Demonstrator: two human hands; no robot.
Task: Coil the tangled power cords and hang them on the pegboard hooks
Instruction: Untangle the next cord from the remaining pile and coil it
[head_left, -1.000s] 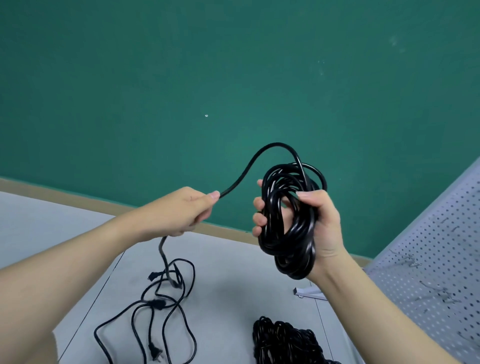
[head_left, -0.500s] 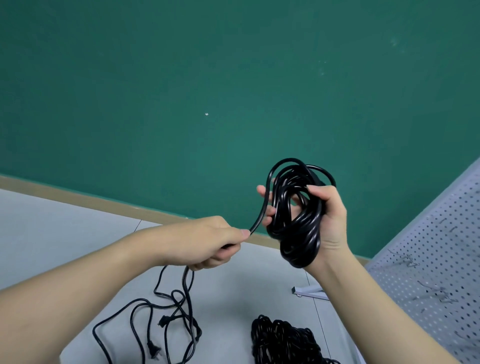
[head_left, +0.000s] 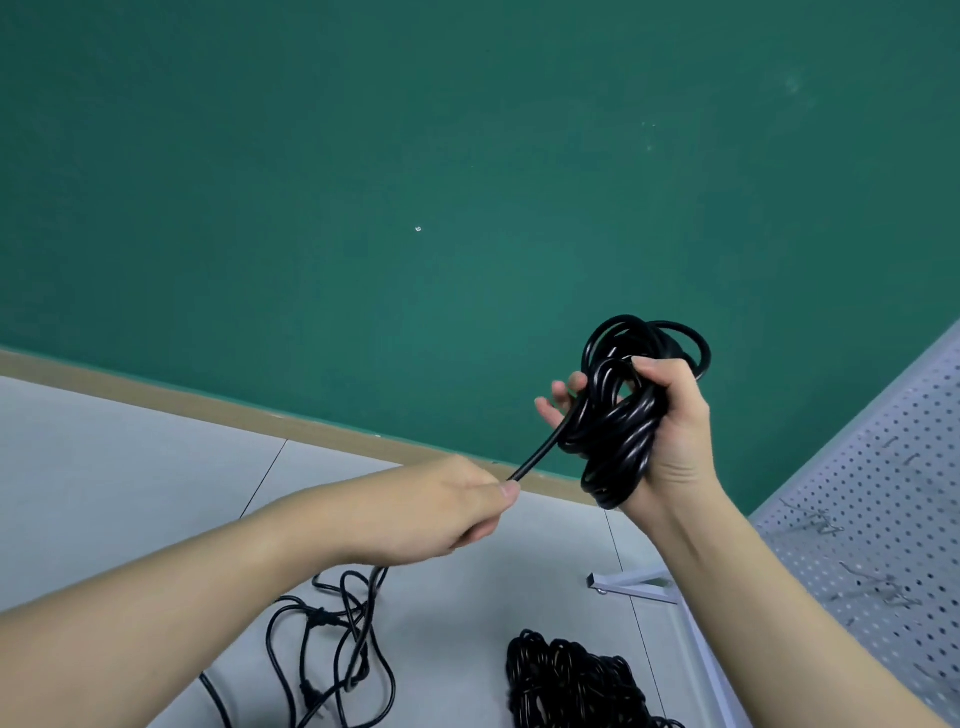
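Observation:
My right hand (head_left: 670, 431) grips a coil of black power cord (head_left: 621, 415), held upright in front of the green wall. A taut length of the same cord (head_left: 540, 457) runs down-left from the coil into my left hand (head_left: 447, 512), which pinches it between thumb and fingers. Below my left hand the cord drops to a loose tangle of black cord (head_left: 332, 644) with plugs on the floor. The white pegboard (head_left: 883, 519) leans at the right, with wire hooks (head_left: 821, 519) on it.
A second pile of black cord (head_left: 571, 680) lies on the pale floor at the bottom centre. The pegboard's white metal foot (head_left: 631, 584) sticks out beside it. A tan skirting strip (head_left: 208, 402) runs along the base of the green wall.
My left hand has dropped down and right, pulling the cord's big loop tight against the coil. The right hand has shifted slightly right with the coil.

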